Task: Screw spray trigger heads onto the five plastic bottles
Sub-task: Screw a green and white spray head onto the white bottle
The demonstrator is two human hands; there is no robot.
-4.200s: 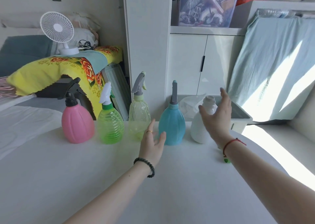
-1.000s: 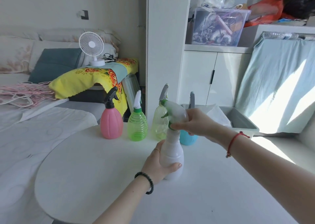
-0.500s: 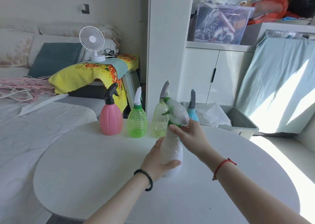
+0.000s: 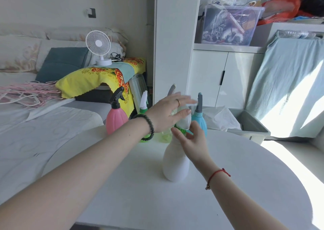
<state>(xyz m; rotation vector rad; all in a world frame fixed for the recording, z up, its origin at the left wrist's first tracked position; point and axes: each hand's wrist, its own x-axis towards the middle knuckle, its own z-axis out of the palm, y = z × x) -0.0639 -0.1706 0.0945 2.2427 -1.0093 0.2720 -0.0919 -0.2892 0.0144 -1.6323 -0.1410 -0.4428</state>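
White bottle (image 4: 176, 165) stands unsteadied: right hand (image 4: 192, 140) pinches its green collar (image 4: 180, 129), left hand (image 4: 168, 114) hovers open at 12 o'clock over the trigger head (image 4: 184, 119). Twisting could tip it.

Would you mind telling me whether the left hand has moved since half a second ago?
Yes. The left hand has left the white bottle's body and risen to its trigger head, open.

1. You have a white desk fan (image 4: 98, 45) on the yellow floral cloth (image 4: 91, 80);
2. a clear storage box (image 4: 228, 25) on the white cabinet (image 4: 224, 75);
3. a grey bin (image 4: 252, 126) beside the round table (image 4: 228, 186).
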